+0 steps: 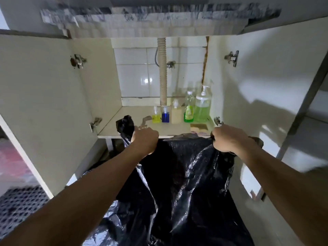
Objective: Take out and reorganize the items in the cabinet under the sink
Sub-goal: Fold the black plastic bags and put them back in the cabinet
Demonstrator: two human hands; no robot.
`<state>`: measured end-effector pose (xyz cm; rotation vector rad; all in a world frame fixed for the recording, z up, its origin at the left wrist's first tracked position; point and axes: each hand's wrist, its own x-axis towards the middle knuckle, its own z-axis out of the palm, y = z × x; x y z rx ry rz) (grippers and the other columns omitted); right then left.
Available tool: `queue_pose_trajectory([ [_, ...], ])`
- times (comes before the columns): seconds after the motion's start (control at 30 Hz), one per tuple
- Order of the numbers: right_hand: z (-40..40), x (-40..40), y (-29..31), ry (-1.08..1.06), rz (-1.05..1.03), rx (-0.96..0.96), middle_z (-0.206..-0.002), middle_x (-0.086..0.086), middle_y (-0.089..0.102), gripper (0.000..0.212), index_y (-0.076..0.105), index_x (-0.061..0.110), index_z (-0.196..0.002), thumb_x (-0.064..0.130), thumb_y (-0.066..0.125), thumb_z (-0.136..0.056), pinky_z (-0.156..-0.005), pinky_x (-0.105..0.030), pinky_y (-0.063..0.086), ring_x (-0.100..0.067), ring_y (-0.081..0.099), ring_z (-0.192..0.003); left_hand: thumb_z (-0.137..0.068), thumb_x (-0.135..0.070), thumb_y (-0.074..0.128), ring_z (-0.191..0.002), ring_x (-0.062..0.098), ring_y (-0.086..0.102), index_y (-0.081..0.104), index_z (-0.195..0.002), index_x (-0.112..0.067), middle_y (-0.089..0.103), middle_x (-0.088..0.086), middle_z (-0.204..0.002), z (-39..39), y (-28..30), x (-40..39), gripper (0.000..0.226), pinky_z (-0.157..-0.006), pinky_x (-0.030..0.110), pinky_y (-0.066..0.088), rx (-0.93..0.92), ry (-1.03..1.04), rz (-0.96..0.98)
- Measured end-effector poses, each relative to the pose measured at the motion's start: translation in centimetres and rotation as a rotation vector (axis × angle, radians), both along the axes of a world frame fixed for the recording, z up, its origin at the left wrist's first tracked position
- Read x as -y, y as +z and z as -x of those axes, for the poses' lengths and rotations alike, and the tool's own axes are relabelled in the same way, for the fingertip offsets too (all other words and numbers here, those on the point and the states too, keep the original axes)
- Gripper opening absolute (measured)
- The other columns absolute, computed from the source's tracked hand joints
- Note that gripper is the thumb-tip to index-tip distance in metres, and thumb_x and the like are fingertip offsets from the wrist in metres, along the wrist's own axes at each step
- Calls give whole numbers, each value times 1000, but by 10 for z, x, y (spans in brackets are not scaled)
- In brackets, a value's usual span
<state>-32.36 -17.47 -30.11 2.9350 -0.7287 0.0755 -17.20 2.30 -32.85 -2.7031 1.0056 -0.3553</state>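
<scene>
A large black plastic bag [181, 183] hangs in front of the open cabinet, spread between both hands. My left hand [144, 140] grips its left upper corner, and my right hand [229, 139] grips the right upper corner, both at the front edge of the cabinet floor [124, 128]. On that floor stand several bottles in a row: a small yellow one [156, 117], a small blue one [165, 116], a beige pump bottle [176, 113], a green-liquid bottle [189, 109] and a big green pump dispenser [202, 105]. A sponge [198, 127] lies in front of them.
Both cabinet doors stand open, the left door [40, 96] and the right door [266, 96]. A ribbed drain pipe [163, 75] runs down the tiled back wall past a valve [170, 64]. A patterned mat [19, 205] lies at the lower left. Shelves [314, 110] are at the right.
</scene>
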Motion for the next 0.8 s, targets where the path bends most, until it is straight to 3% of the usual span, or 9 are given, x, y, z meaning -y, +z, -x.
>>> queue_pose_trajectory([
  [0.1, -11, 14, -10, -108, 60, 38, -106, -10, 63, 27, 61, 8, -113, 9, 47, -89, -70, -31, 44, -29, 63, -96, -87, -4, 51, -111, 31, 58, 61, -108, -12, 62, 10, -118, -16, 9, 32, 25, -110, 54, 22, 43, -31, -5],
  [0.23, -25, 31, -11, -163, 96, 234, -94, -10, 65, 20, 61, 5, -107, 5, 49, -90, -63, -31, 42, -31, 64, -88, -85, 0, 51, -101, 29, 60, 61, -106, -11, 64, 6, -100, -28, 31, 60, 26, -111, 56, 20, 112, -19, 64],
  [0.4, -27, 42, 9, -106, 132, 509, -95, -13, 61, 15, 54, 4, -104, 4, 50, -89, -60, -33, 38, -35, 61, -85, -86, -7, 53, -94, 26, 61, 62, -104, -18, 64, 0, -92, -34, 60, 59, 22, -105, 54, 28, 268, -49, 139],
  [0.5, -13, 41, 5, -51, 164, 570, -95, -15, 61, 17, 58, 2, -103, 2, 53, -87, -60, -32, 38, -35, 60, -84, -88, -10, 50, -93, 26, 62, 58, -100, -21, 61, 0, -92, -21, 63, 43, 19, -102, 50, 31, 251, -126, 107],
  [0.6, 6, 38, -17, -22, 9, 440, -97, -17, 64, 18, 61, 3, -101, 7, 52, -87, -65, -32, 43, -36, 61, -90, -87, -12, 48, -97, 28, 60, 59, -105, -21, 61, 5, -102, -2, 43, 27, 23, -84, 38, 42, -5, -221, -39],
  [0.7, 25, 38, -50, -35, -119, 29, -107, -15, 65, 26, 61, 6, -111, 15, 48, -89, -76, -31, 50, -34, 62, -98, -85, -14, 52, -99, 30, 60, 62, -116, -23, 63, 7, -111, 14, 8, 23, 33, -81, 35, 52, -267, -268, -235],
  [0.8, 47, 38, -96, -46, -294, -212, -107, -10, 64, 29, 58, 11, -115, 11, 42, -91, -64, -34, 48, -24, 60, -77, -84, -12, 52, -99, 31, 61, 60, -122, -23, 63, 8, -113, 30, -53, 26, 41, -77, 37, 54, -401, -327, -366],
])
